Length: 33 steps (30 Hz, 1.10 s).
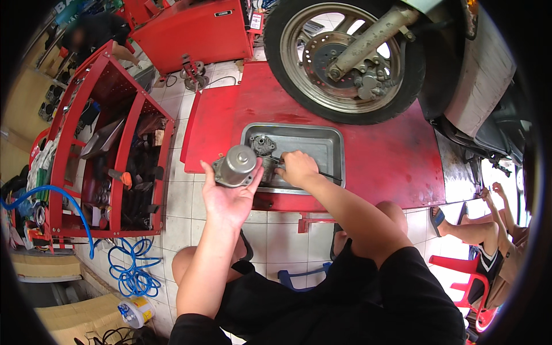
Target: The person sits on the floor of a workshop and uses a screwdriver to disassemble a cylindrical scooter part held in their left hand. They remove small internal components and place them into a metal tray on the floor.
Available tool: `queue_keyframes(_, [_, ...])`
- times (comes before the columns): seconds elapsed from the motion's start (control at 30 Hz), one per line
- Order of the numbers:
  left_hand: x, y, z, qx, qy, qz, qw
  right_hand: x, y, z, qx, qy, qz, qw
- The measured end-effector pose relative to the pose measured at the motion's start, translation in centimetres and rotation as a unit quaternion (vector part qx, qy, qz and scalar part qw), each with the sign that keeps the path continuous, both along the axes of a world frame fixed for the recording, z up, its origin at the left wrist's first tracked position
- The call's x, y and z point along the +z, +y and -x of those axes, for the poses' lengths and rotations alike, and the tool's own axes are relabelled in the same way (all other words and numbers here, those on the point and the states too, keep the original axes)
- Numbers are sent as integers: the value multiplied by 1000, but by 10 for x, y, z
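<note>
A silver cylindrical motor (238, 161) with a wide flanged base rests in my left hand (225, 202), palm up and fingers curled round it, over the left edge of a metal tray (294, 126). Inside the tray, my right hand (299, 168) is closed with its fingertips down. A thin black rod or cable (329, 176) shows on both sides of that hand and seems to run through its grip. Just left of the right fingers sits a grey metal casting (263, 145) with a round hub, partly hidden behind the motor.
The tray stands on a red lift platform (391, 167) below a motorcycle front wheel (345, 63). To the left is a red tool rack (109, 155), with a coiled blue hose (133, 267) near it. Other people (489, 230) are at the right and far left.
</note>
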<state>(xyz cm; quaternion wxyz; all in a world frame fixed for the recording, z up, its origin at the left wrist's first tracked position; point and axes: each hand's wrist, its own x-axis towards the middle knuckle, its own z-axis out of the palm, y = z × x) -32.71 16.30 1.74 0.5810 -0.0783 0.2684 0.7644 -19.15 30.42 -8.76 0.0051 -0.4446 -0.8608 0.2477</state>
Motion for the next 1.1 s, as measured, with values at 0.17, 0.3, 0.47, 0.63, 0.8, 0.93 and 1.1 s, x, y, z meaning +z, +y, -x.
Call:
queue_keyframes(0.17, [3, 8, -5, 16, -24, -1, 1000, -5, 3, 8, -21, -4, 35, 999])
queue_keyframes(0.3, [3, 8, -12, 13, -51, -11, 999, -6, 4, 5, -32, -24, 35, 999])
queue_keyframes(0.47, [7, 0, -19, -11, -59, -44, 997, 11, 3, -7, -31, -33, 53, 998])
queue_keyframes(0.63, [6, -4, -22, -35, -60, -99, 993, 40, 5, -23, 1, 200, 77, 977])
queue_keyframes(0.8, [6, -5, -26, -70, -64, -138, 986, 114, -31, -39, -75, 326, 107, 936])
queue_keyframes(0.93, [10, -2, -26, -90, -64, -147, 983, 106, -45, -52, -42, 428, 67, 900])
queue_keyframes(1.1, [7, 1, -24, -61, -28, -109, 992, 107, -44, -58, 50, 510, -63, 857])
